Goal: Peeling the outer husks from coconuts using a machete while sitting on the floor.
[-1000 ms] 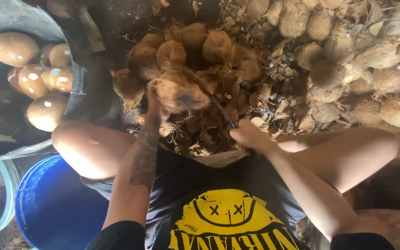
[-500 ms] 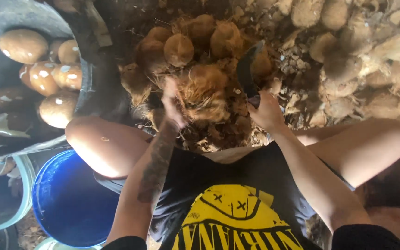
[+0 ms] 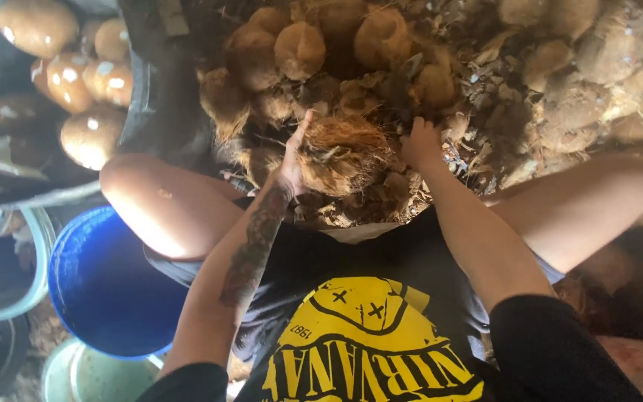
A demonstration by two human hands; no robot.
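At frame centre, the left hand (image 3: 292, 160) presses flat, fingers extended, against the left side of a fibrous brown coconut (image 3: 340, 152). The right hand (image 3: 420, 143) sits just right of the coconut, fingers curled; whether it grips anything cannot be told. The coconut rests above the lap on a husk pile (image 3: 351, 82). Peeled coconuts (image 3: 76, 74) lie upper left; a blue bucket (image 3: 106, 286) stands lower left.

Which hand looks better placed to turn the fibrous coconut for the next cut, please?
Probably the left hand: its fingers already press the husked coconut. The right hand sits beside it, apparently gripping something dark I cannot identify.
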